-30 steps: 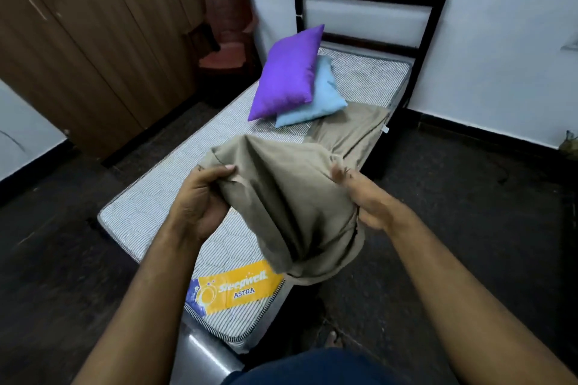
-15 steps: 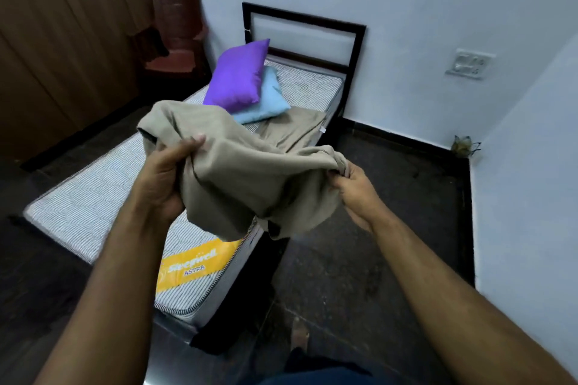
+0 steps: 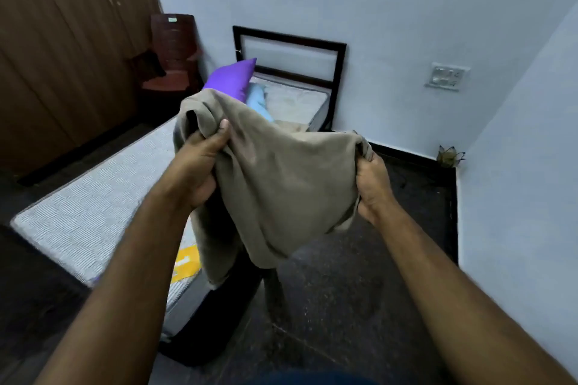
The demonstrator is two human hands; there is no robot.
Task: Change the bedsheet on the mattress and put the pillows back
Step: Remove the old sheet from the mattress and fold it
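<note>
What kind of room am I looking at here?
Most likely a small, plain bedroom. A single bed with a bare mattress and dark headboard stands against the wall, two pillows, one purple and one blue, lie on it, and a tall wooden wardrobe fills the left side.

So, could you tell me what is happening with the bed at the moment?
A person stands at the foot of the bed, gripping a bunched beige fabric bedsheet with the left hand and right hand. The striped grey mattress lies bare. A purple pillow and a light blue pillow sit near the headboard.
</note>
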